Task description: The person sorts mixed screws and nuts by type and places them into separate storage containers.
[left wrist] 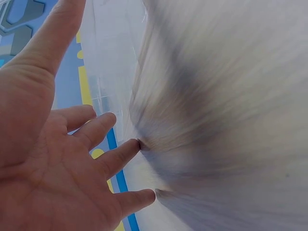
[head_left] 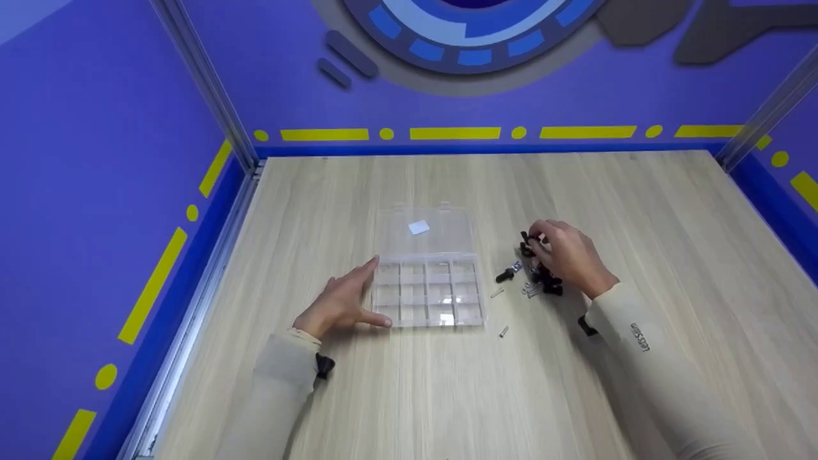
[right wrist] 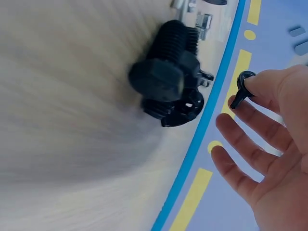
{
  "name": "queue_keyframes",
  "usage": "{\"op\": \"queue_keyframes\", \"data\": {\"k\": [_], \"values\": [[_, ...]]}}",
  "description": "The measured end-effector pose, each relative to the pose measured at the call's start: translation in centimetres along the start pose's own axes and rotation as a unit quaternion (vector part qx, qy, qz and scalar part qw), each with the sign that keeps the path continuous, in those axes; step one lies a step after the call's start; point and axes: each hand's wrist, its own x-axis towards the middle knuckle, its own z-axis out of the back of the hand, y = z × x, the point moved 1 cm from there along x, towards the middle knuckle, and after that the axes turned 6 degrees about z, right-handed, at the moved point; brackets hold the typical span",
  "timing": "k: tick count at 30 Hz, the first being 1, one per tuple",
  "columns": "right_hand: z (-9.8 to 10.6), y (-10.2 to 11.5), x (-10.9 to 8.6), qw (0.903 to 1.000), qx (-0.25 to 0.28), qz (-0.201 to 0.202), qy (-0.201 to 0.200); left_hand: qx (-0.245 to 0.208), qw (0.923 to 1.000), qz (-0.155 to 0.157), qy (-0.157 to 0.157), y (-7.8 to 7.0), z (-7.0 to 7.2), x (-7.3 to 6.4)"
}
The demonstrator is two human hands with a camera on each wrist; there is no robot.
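A clear plastic compartment box (head_left: 427,292) lies on the table with its lid (head_left: 396,233) folded back. At its left side my left hand (head_left: 345,299) is spread, the thumb by the front left corner and the fingers along the side; the left wrist view shows the bare palm (left wrist: 57,163). To the right of the box, my right hand (head_left: 572,255) hovers over a pile of black bolts (head_left: 543,278). Between its thumb and index finger it pinches a small black part (right wrist: 244,84) with a ring-like round end and short tail. One large black hex bolt (right wrist: 159,72) lies close below.
A white slip (head_left: 418,227) is on the lid. Several small metal screws lie between box and pile, one screw (head_left: 504,331) nearer the front. Beside the pile rests a black bolt (head_left: 506,275). A blue wall (head_left: 460,108) bounds the table's back.
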Motion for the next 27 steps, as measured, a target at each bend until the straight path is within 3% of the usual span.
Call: {"op": "queue_keyframes", "data": {"k": [5,11,20,27], "values": [[0.0,0.5,0.3,0.9986,0.047,-0.008,0.025,-0.004,1.0,-0.002,0.0,0.1,-0.1,-0.1],[0.0,1.1,0.5,0.9952,0.095,0.01,0.019,-0.005,0.9999,-0.012,-0.004,0.0,-0.1,-0.1],[0.6,2.3,1.0,0.9952,0.095,0.021,-0.002,0.021,0.9995,-0.024,0.004,-0.1,0.4,-0.3],[1.1,3.9,1.6,0.9948,0.079,0.064,-0.011,0.024,0.9989,-0.04,0.01,-0.2,0.4,-0.5]]}}
